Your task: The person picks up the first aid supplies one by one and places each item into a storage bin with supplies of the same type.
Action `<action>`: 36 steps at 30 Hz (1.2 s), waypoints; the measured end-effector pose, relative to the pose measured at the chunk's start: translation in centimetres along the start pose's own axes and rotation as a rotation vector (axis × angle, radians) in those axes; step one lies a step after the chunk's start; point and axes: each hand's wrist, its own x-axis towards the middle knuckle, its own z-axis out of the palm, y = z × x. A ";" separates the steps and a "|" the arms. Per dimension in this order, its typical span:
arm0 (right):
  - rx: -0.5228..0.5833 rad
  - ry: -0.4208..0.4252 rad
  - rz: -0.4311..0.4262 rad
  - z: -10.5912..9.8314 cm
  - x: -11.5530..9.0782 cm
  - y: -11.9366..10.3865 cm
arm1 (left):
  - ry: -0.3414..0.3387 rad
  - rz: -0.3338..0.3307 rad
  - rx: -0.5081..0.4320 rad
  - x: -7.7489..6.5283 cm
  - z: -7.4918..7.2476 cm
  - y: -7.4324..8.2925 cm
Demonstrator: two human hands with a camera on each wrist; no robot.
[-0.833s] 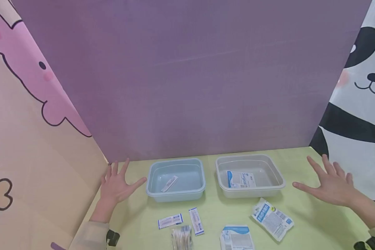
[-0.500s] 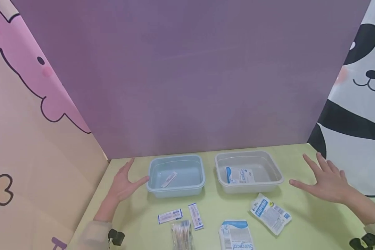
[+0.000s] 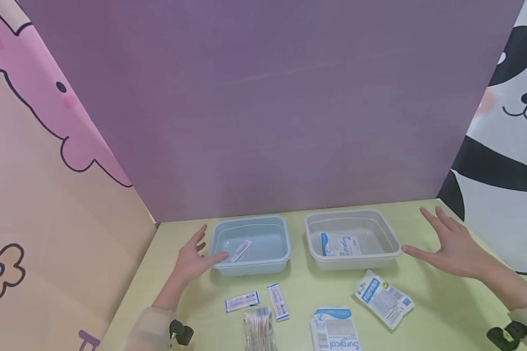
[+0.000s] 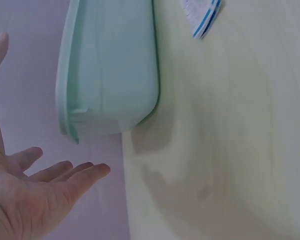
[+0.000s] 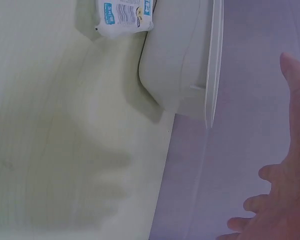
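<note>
Containers stand side by side towards the back of a pale green surface in the head view. On the left, a blue tub holds one slim white sachet, lying slantwise on its bottom. On the right, a grey tub holds one white packet marked "Surgical". In front lie two blue-edged sachets, a clear bag of swabs, a second Surgical packet and a white-and-blue pack. The left hand, open, is beside the blue tub; the right hand, fingers spread, is beside the grey tub.

Left wrist view: the blue tub's outer wall and rim, with the open left hand apart from it; one sachet end shows at the top.

Right wrist view: the grey tub's outer side, the white-and-blue pack just beside it, and the open right hand apart from the rim.
</note>
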 end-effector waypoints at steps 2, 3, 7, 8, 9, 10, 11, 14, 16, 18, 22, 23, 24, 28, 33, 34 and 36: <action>-0.003 -0.003 0.000 -0.1 0.1 -0.3 | -0.008 -0.006 -0.013 0.1 0.6 -0.2; -0.004 -0.006 0.001 -0.2 0.1 -0.5 | -0.012 -0.012 -0.021 0.2 0.8 -0.2; -0.011 -0.016 0.004 -0.3 0.4 -1.2 | -0.020 -0.021 -0.053 0.2 1.5 -0.2; -0.012 -0.020 0.002 -0.4 0.4 -1.4 | -0.022 -0.023 -0.061 0.2 1.6 -0.2; -0.012 -0.021 -0.001 -0.4 0.5 -1.6 | -0.024 -0.024 -0.067 0.2 1.7 -0.2; -0.012 -0.022 -0.005 -0.4 0.6 -1.8 | -0.024 -0.022 -0.066 0.1 1.8 -0.2; -0.011 -0.020 -0.008 -0.4 0.7 -2.0 | -0.023 -0.024 -0.063 0.1 1.9 -0.2; -0.017 -0.016 -0.021 -0.3 1.1 -2.8 | -0.019 -0.029 -0.032 0.1 2.1 -0.1; -0.022 0.004 -0.033 -0.3 1.4 -3.3 | -0.011 -0.029 -0.001 0.1 2.2 -0.1; -0.029 0.024 -0.051 -0.1 1.6 -3.9 | -0.005 -0.031 0.021 0.2 2.3 0.0; -0.026 0.055 -0.078 0.1 1.9 -5.2 | -0.001 -0.030 0.039 0.2 2.4 0.2; -0.021 0.058 -0.084 0.2 2.0 -5.5 | -0.002 -0.034 0.041 0.2 2.4 0.2; -0.014 0.062 -0.090 0.2 2.1 -5.9 | -0.003 -0.038 0.044 0.2 2.4 0.2; 0.019 0.062 -0.115 0.4 2.2 -7.5 | -0.006 -0.049 0.048 0.1 2.3 0.4; 0.063 0.057 -0.140 0.8 2.3 -9.9 | -0.008 -0.061 0.044 0.2 2.4 0.2; 0.071 0.060 -0.146 1.0 2.3 -10.4 | -0.008 -0.063 0.044 0.3 2.4 0.2; 0.084 0.052 -0.150 1.2 2.4 -11.4 | -0.008 -0.063 0.036 0.4 2.4 0.0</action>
